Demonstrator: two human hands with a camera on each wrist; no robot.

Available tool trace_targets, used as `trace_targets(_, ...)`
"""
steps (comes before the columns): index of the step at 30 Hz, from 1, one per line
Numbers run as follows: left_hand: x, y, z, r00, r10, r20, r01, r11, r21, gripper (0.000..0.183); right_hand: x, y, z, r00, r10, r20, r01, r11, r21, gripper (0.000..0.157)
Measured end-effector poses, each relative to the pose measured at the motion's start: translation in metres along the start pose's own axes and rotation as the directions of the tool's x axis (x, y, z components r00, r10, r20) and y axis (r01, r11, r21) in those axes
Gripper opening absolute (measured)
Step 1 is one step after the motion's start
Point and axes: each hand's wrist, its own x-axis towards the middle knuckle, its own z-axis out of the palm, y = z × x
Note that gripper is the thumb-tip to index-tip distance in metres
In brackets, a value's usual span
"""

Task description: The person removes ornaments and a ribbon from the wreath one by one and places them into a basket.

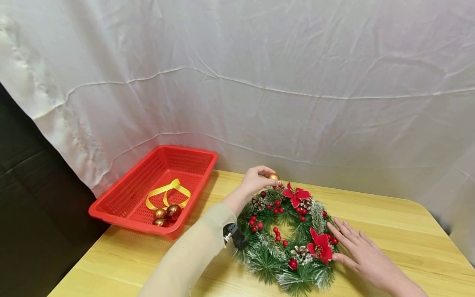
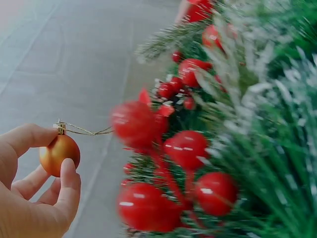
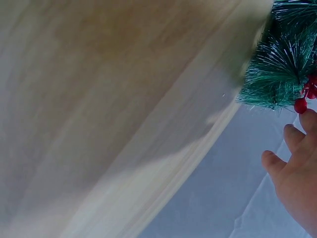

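Observation:
At the far edge of the wreath, my left hand (image 1: 255,180) pinches a gold Christmas ball (image 2: 59,154) between thumb and fingers. A thin gold cord (image 2: 89,133) runs from the ball's cap toward the wreath's red berries (image 2: 132,124); where it ends is hidden. The green Christmas wreath (image 1: 268,264) lies flat on the table, with red flowers (image 1: 296,194), pine cones (image 1: 301,253) and frosted sprigs. My right hand (image 1: 361,253) has its fingers extended against the wreath's right side, beside a red flower. In the right wrist view its fingertips are near a berry (image 3: 300,105).
A red plastic basket (image 1: 128,225) stands to the left. Inside it lie a yellow ribbon (image 1: 157,191) and several shiny brown-gold balls (image 1: 173,211). The wooden table (image 1: 404,231) ends against a pale curtain (image 1: 297,123) at the back.

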Motion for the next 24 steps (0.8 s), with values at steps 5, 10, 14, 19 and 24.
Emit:
trace_targets(5, -0.004, 0.016, -0.015, 0.999, 0.043, -0.004, -0.043, 0.999, -0.028, 0.033, 0.001, -0.001, 0.001, 1.000, -0.010, 0.001, 0.010, 1.000, 0.008, 0.074)
trace_targets(10, -0.008, 0.034, -0.032, 0.998, 0.064, -0.020, -0.065, 0.997, -0.032, 0.034, 0.000, 0.002, 0.001, 1.000, -0.018, 0.003, 0.018, 1.000, 0.020, 0.075)
trace_targets(14, -0.011, 0.043, -0.048, 0.996, 0.068, -0.048, -0.070, 0.997, -0.025, 0.035, 0.000, 0.005, 0.000, 1.000, -0.009, 0.019, 0.008, 1.000, 0.026, 0.075)
trace_targets(19, -0.015, 0.047, -0.076, 0.994, 0.068, -0.085, -0.070, 0.997, -0.026, 0.034, 0.000, 0.006, 0.000, 1.000, -0.009, 0.026, 0.008, 1.000, 0.029, 0.074)
trace_targets(24, -0.020, 0.048, -0.112, 0.989, 0.048, -0.137, -0.055, 0.997, -0.050, 0.033, 0.002, 0.006, -0.001, 1.000, -0.015, 0.018, 0.015, 0.999, 0.030, 0.074)
